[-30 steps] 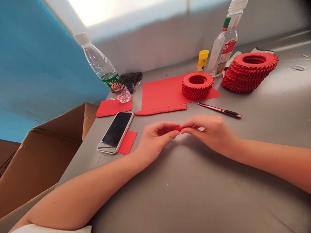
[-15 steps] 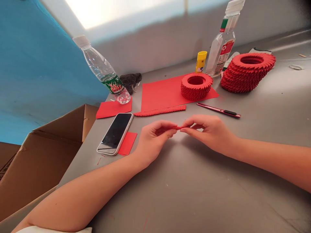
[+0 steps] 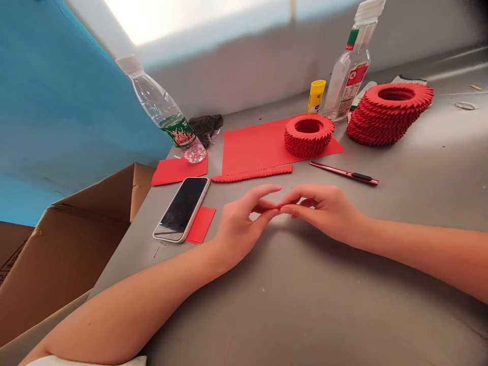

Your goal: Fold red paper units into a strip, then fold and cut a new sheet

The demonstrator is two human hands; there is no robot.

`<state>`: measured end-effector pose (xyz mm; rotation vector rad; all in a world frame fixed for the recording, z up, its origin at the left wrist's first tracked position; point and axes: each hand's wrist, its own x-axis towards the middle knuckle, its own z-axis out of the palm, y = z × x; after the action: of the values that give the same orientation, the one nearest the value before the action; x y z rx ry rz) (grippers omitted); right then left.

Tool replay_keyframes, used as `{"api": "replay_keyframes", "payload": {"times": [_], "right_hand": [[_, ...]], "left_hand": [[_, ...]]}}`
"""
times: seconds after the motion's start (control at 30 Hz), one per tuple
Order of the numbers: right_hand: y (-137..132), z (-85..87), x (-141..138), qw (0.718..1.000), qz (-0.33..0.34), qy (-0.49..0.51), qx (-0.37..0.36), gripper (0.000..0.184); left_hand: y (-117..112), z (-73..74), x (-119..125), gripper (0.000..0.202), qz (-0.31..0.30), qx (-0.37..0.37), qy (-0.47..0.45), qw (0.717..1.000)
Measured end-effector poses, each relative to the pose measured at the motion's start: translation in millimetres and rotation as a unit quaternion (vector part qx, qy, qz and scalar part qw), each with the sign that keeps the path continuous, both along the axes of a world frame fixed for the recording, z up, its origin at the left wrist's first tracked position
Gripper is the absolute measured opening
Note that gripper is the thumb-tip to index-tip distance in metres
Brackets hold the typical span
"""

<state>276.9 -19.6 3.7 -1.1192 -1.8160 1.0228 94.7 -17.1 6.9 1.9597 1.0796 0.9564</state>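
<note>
My left hand point(image 3: 240, 221) and my right hand point(image 3: 324, 209) meet fingertip to fingertip just above the grey table point(image 3: 324, 284). Between them both pinch a small folded piece of red paper point(image 3: 277, 206), mostly hidden by the fingers. The left index finger is lifted above the pinch. Just beyond the hands lies a strip of joined red folded pieces point(image 3: 251, 174) beside a red paper sheet point(image 3: 255, 145).
A phone point(image 3: 182, 207) lies face up on a small red paper square point(image 3: 201, 224) at left. A red craft knife point(image 3: 344, 173), two red folded-paper rings point(image 3: 308, 133) point(image 3: 389, 113), a glue stick point(image 3: 316, 95) and two bottles point(image 3: 163, 109) point(image 3: 347, 68) stand behind. A cardboard box point(image 3: 64, 244) sits off the table's left edge.
The hands have dropped slightly toward the table and closed in on each other. The left index finger has lifted, and less of the red piece shows.
</note>
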Motion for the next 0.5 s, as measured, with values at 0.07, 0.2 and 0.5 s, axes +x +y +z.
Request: {"api": "replay_keyframes", "payload": {"times": [0.07, 0.2, 0.5], "right_hand": [[0.5, -0.9, 0.7, 1.0, -0.007, -0.004, -0.006, 0.013], [2.2, -2.2, 1.9, 1.0, -0.007, 0.0, -0.005, 0.011], [3.1, -5.8, 4.0, 0.998, 0.047, -0.044, 0.011, 0.015]], "left_hand": [[0.4, -1.2, -0.6, 0.038, -0.02, -0.003, 0.012, 1.0], [2.4, -1.1, -3.6, 0.039, -0.05, 0.023, 0.047, 0.997], [3.1, -5.2, -5.8, 0.043, -0.091, 0.149, 0.138, 0.975]]}}
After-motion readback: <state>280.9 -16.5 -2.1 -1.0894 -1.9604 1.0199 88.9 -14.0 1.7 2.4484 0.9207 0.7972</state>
